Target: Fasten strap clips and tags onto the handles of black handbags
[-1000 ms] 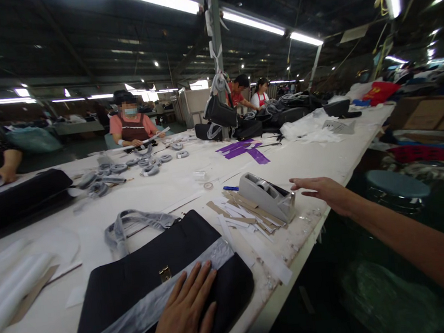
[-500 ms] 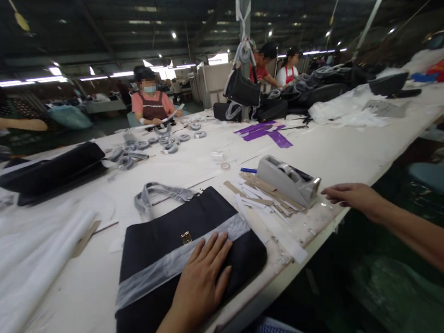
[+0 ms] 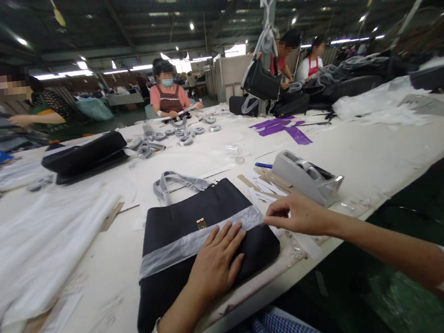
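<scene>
A person's left hand (image 3: pixel 217 261) lies flat, fingers spread, on a black handbag (image 3: pixel 198 242) resting on the white worktop (image 3: pixel 362 153), pinning it just below a clear plastic band (image 3: pixel 197 239) wrapped across its front. The right hand (image 3: pixel 299 214) hovers at the band's right end, thumb and forefinger pinched together at its edge; whether anything sits in that grip cannot be told. Just beyond lie paper strips (image 3: pixel 265 186) and a grey tape dispenser (image 3: pixel 307 176). The step in hand appears to be securing the band's end to the bag; the next move likely calls for steady pressure on the bag and a neat press at that end. Across the worktop, other people (image 3: pixel 168 96) work among more bags.
</scene>
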Action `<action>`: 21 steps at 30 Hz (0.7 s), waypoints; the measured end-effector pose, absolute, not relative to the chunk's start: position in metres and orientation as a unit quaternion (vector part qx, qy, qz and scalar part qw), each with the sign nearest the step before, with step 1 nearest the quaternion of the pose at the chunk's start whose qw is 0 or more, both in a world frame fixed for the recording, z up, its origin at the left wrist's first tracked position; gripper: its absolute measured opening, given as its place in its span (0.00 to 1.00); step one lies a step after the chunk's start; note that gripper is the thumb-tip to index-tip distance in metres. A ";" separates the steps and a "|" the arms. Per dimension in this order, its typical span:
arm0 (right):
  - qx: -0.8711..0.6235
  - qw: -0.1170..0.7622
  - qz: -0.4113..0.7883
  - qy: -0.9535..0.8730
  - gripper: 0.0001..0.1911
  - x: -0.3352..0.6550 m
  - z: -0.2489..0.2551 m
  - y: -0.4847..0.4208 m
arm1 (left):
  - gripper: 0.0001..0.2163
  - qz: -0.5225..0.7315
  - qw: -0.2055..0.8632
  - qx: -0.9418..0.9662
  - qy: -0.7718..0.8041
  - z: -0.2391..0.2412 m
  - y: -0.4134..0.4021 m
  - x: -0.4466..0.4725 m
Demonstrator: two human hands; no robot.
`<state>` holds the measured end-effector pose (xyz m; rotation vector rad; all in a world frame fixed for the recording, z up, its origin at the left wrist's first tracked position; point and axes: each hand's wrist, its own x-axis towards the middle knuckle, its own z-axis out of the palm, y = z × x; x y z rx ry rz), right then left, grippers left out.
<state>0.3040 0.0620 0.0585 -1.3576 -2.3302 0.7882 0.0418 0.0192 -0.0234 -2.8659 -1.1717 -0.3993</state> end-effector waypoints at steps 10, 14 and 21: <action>-0.501 -0.064 -0.014 -0.863 0.16 0.260 0.054 0.091 | 0.24 -0.136 -0.015 -0.916 -0.378 -0.022 0.018 0.041; -0.527 -0.089 0.019 -0.845 0.25 0.268 0.055 0.108 | 0.24 -0.139 -0.019 -0.915 -0.378 -0.021 0.018 0.040; -0.552 0.040 0.158 -0.818 0.18 0.341 0.028 0.141 | 0.24 -0.147 -0.018 -0.913 -0.381 -0.019 0.016 0.041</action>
